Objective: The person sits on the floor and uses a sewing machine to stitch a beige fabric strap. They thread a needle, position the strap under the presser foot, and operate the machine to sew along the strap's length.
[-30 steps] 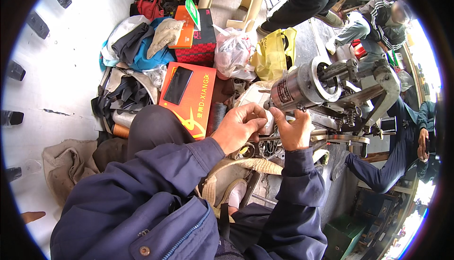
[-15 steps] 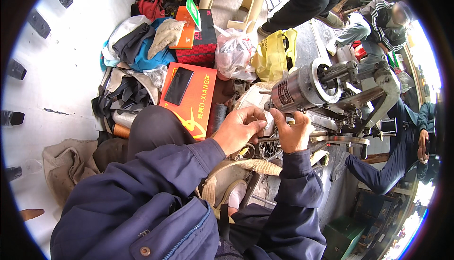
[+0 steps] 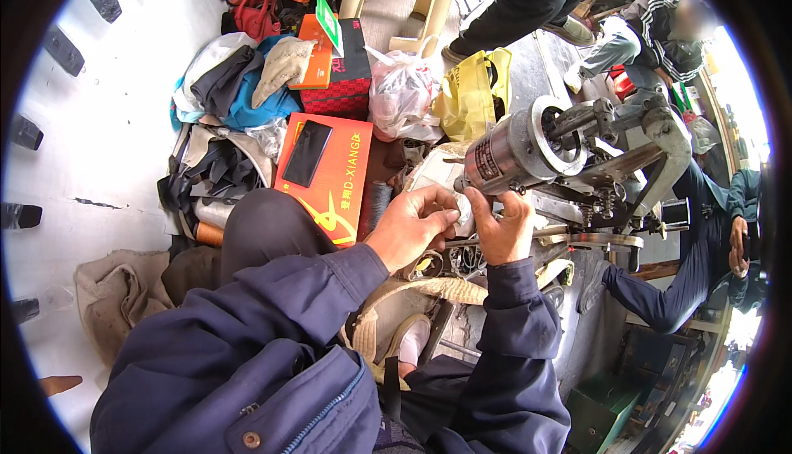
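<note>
A metal hand-cranked sewing machine, with a silver cylindrical head and a ring-shaped end, stands tilted in front of me. My left hand is just below and left of the head, thumb and forefinger pinched together. Whatever sits in that pinch is too small to make out. Close beside it, my right hand is raised to the underside of the head, its thumb pointing up at the tip and its fingers curled. What those fingers grip is hidden. A small whitish piece shows between the two hands.
Left of the machine, a black phone lies on an orange box. Behind are a white plastic bag, a yellow bag and a cream stool. Other people sit or stand at the back and right. Cloths pile up at left.
The whole view has shifted slightly, with the scene a little further left. Both hands keep nearly the same pose beside the machine head.
</note>
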`<action>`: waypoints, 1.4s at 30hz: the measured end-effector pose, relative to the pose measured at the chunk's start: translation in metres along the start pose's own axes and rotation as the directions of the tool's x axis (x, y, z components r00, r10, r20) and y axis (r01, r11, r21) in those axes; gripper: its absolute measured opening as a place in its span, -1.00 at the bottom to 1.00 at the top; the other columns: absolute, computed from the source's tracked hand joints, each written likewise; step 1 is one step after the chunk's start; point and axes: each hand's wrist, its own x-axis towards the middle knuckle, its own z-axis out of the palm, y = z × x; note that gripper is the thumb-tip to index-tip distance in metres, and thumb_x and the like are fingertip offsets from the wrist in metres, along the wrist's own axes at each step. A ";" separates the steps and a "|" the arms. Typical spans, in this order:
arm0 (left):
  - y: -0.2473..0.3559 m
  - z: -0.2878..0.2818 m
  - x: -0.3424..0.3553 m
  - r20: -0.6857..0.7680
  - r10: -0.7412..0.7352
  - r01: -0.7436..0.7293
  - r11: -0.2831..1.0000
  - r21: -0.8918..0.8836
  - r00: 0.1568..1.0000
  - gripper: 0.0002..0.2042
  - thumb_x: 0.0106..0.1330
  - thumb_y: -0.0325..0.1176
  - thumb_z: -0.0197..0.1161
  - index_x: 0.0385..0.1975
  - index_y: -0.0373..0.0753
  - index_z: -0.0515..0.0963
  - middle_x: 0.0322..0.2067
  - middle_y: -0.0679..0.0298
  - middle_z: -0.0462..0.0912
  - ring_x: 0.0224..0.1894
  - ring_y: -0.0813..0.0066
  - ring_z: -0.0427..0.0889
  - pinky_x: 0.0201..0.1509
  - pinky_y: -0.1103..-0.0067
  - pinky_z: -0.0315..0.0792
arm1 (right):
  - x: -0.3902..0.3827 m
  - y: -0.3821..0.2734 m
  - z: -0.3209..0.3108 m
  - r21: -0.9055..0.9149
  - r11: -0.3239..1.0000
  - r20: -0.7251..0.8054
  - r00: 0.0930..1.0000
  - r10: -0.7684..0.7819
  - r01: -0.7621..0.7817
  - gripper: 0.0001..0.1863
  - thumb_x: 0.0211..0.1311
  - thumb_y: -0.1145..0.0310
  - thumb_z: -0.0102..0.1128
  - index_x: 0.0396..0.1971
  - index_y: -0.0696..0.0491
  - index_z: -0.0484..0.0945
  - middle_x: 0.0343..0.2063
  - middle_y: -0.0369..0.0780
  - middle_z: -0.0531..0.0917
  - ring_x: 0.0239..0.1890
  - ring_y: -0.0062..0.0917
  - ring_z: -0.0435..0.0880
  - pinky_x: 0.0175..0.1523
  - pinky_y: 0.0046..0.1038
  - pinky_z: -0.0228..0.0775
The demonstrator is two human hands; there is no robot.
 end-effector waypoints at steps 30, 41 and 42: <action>-0.016 0.018 0.020 0.015 -0.107 0.108 0.991 -0.085 0.994 -0.80 0.38 -0.32 0.22 -0.17 -0.32 0.57 -0.39 0.28 0.63 -0.47 0.60 0.59 -0.35 0.62 0.55 | 0.019 0.026 -0.027 -0.043 0.997 0.138 0.988 0.064 -0.059 -0.79 0.29 0.36 0.08 -0.20 0.14 0.61 -0.33 -0.05 0.68 -0.23 -0.16 0.68 -0.12 -0.29 0.45; -0.022 0.033 0.028 -0.014 -0.079 0.077 0.992 -0.105 0.997 -0.81 0.38 -0.30 0.20 -0.20 -0.30 0.58 -0.43 0.28 0.63 -0.51 0.60 0.58 -0.41 0.62 0.48 | 0.037 0.028 -0.027 -0.223 0.972 0.354 0.935 0.014 0.070 -0.62 0.31 0.31 -0.05 0.06 0.08 0.52 0.08 -0.02 0.57 0.18 -0.09 0.47 0.29 -0.18 0.23; -0.022 0.032 0.028 -0.005 -0.086 0.085 0.991 -0.107 0.996 -0.80 0.37 -0.30 0.21 -0.19 -0.31 0.57 -0.40 0.25 0.63 -0.49 0.58 0.59 -0.37 0.60 0.51 | 0.039 0.029 -0.028 -0.259 0.957 0.390 0.921 -0.024 0.134 -0.61 0.30 0.32 -0.05 0.07 0.09 0.52 0.09 -0.02 0.56 0.18 -0.09 0.47 0.28 -0.18 0.24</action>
